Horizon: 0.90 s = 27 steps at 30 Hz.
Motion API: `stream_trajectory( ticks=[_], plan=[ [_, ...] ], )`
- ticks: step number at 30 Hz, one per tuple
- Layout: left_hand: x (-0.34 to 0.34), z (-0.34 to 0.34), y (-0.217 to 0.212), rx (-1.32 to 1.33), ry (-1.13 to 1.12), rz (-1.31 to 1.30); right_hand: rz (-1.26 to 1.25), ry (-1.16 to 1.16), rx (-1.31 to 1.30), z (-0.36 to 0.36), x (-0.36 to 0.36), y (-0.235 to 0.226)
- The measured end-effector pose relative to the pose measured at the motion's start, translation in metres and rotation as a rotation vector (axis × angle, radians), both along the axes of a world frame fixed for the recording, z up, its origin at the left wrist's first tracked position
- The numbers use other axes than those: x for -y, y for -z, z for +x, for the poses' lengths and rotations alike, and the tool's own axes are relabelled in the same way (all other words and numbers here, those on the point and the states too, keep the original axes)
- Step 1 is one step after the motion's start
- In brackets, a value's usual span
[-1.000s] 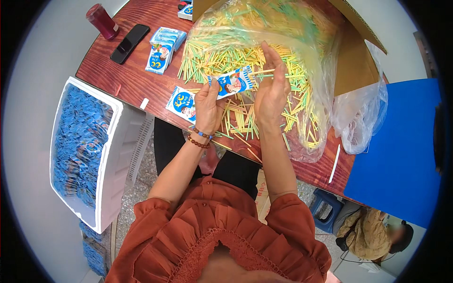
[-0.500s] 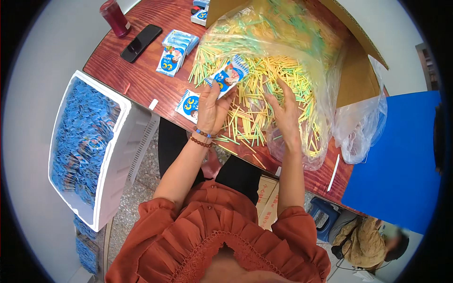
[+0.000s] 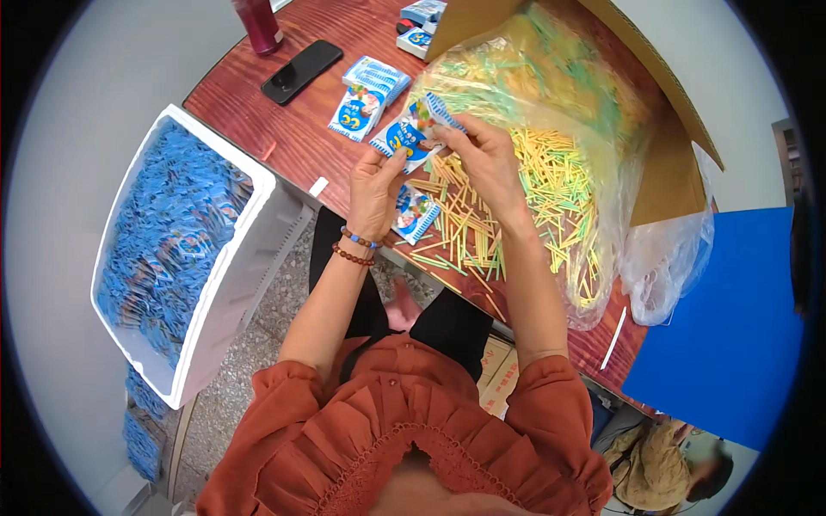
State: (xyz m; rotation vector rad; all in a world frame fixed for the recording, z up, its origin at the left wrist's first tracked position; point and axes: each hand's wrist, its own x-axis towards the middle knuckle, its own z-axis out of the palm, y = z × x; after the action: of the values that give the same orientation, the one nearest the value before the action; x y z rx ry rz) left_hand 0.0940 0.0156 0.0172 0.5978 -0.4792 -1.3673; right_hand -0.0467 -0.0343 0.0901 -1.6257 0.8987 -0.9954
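My left hand [image 3: 374, 196], with beaded bracelets at its wrist, pinches the lower left edge of a small blue-and-white packet [image 3: 404, 138]. The fingers of my right hand [image 3: 489, 165] close on the packet's right side, so both hands hold it above the table. Another blue-and-white packet [image 3: 416, 215] lies on the table just right of my left wrist. Below and around my right hand is a loose spread of thin yellow and green sticks [image 3: 469, 228]. More of them fill a clear plastic bag [image 3: 602, 185]. Whether the held packet is sealed or slit I cannot tell.
Packets are stacked [image 3: 368, 90] beyond my hands, near a black phone [image 3: 301, 72] and a red bottle [image 3: 258, 26]. A white foam box [image 3: 267, 202] of blue packets stands left. Behind the bag is a cardboard box [image 3: 671, 185]; a person [image 3: 654, 464] sits at lower right.
My right hand has come left from over the sticks and taken hold of the packet, which only my left hand held before. The view has shifted, moving the table things rightward in the picture.
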Motion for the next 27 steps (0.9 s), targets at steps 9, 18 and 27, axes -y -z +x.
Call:
stream_trajectory(
  ticks=[9,18,27],
  plan=[
    [0.002,0.059,0.032,0.043,-0.258,0.172,0.083,-0.011,-0.092,0.065,0.071,0.049],
    [0.020,0.073,0.038,0.236,-0.223,0.239,-0.262,0.186,-0.517,0.068,0.077,0.067],
    [0.020,0.071,0.035,0.231,-0.256,0.200,-0.215,-0.015,-0.794,-0.001,-0.022,0.058]
  ],
)
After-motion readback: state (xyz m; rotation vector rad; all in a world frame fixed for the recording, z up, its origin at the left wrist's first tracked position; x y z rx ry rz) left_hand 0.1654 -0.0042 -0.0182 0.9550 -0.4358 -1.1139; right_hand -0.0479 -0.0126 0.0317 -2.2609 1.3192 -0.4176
